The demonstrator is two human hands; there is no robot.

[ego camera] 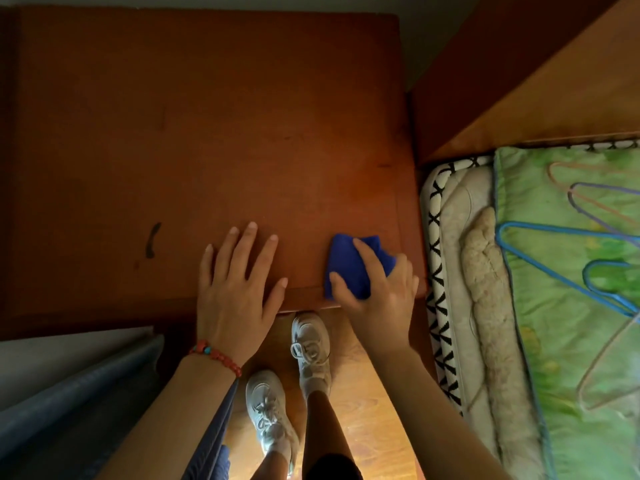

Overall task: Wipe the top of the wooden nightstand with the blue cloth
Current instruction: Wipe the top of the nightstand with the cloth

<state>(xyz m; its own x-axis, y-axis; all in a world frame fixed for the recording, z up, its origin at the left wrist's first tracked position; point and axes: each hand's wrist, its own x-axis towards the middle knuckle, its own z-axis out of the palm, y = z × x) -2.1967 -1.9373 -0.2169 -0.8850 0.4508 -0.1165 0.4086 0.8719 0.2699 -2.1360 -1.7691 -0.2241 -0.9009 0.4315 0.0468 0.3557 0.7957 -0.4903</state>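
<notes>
Reddish-brown wood fills most of the head view: the nightstand (207,133) seen from above, its worktop bare apart from a dark curved mark (152,240) near the front left. Blue cloth (353,265) sits bunched at the front right corner of the worktop, one edge hanging just over the front lip. Right hand (377,292) is on top of it, fingers (367,258) curled over the fabric and thumb pressed at its lower left edge, so the cloth is pinned and loosely gripped against the wood. Left hand (235,282) lies flat on the worktop just left of the cloth, not touching it, fingers (247,244) spread and extended, palm down, holding nothing; heel of the hand overhangs the front edge. Red bead bracelet (216,355) on the left wrist. Below the front edge, two white sneakers (308,344) on a wooden floor (367,403). Right of the nightstand, a bed with a green patterned quilt (554,306) and several wire hangers (561,251) lying on it. Grey-blue fabric (69,403) at lower left, unclear what it is.
</notes>
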